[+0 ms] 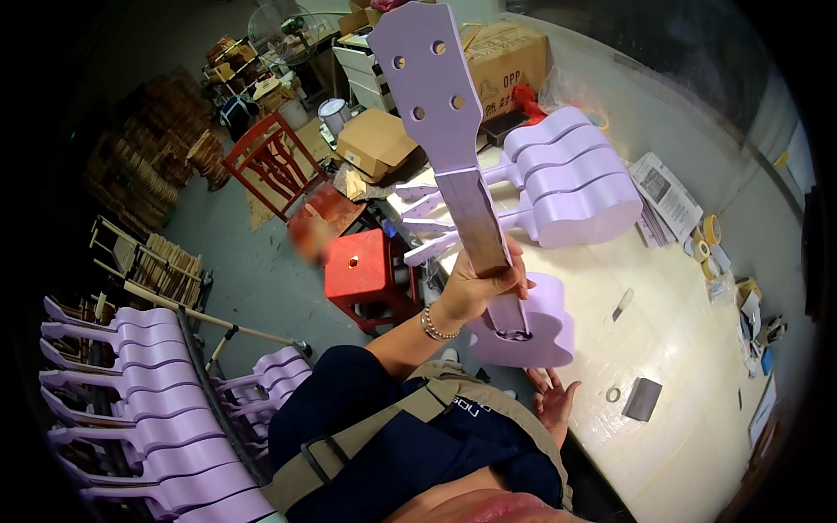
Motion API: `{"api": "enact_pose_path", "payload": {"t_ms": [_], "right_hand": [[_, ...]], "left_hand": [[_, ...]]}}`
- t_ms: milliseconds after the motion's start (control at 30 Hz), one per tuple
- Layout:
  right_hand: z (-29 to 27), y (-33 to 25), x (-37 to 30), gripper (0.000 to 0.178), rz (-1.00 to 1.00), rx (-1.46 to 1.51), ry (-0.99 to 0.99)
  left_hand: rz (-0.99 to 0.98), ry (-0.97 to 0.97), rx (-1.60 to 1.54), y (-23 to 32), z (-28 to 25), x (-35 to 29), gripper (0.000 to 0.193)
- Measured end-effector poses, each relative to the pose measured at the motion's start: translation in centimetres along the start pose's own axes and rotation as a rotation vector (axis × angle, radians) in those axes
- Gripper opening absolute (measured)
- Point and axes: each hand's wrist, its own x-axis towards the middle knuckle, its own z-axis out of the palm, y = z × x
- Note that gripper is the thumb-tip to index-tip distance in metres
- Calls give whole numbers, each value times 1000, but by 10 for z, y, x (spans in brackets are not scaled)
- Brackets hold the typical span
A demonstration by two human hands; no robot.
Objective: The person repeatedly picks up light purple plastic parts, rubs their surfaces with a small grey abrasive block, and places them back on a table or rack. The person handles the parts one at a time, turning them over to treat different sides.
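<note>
My left hand (pixel 482 283), a beaded bracelet on its wrist, grips the brown fretboard neck of a lilac ukulele (pixel 453 131). The instrument stands almost upright, its headstock with four tuner holes close to the camera and its small body (pixel 545 327) over the edge of the white table (pixel 689 349). My right hand (pixel 555 398) is just below that body with fingers spread, holding nothing; whether it touches the body is unclear.
Several lilac ukuleles (pixel 571 183) lie side by side on the table. A rack of more (pixel 148 418) stands at lower left. Red stool (pixel 366 275), red chair (pixel 270 161) and cardboard boxes (pixel 379 139) crowd the floor. Grey block (pixel 643 398), tape rolls (pixel 708 231) and papers (pixel 667 196) lie on the table.
</note>
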Motion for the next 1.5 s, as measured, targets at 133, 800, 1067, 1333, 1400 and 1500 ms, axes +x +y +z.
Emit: {"api": "enact_pose_path", "payload": {"t_ms": [133,800,1067,1333,1400,1500], "right_hand": [[1,2,4,86,-21,-85,0],[-20,16,32,66,-327,-139,347],[-26,-6,-22,12,-924,-1081,1184],[-71,-46,-24,18,-1009,-1717,1610],[-54,-67,-9,13,-1105,-1575,1428],[41,-105,-9,6,-1256,-1072,948]], "left_hand": [[72,-111,37,8,-20,1,26],[27,-473,-222,-7,-30,31,46],[163,-390,-74,-31,-24,41,45],[688,59,913,-27,30,57,74],[606,-26,1143,-22,22,59,45],[373,-63,1179,-7,36,52,24]]}}
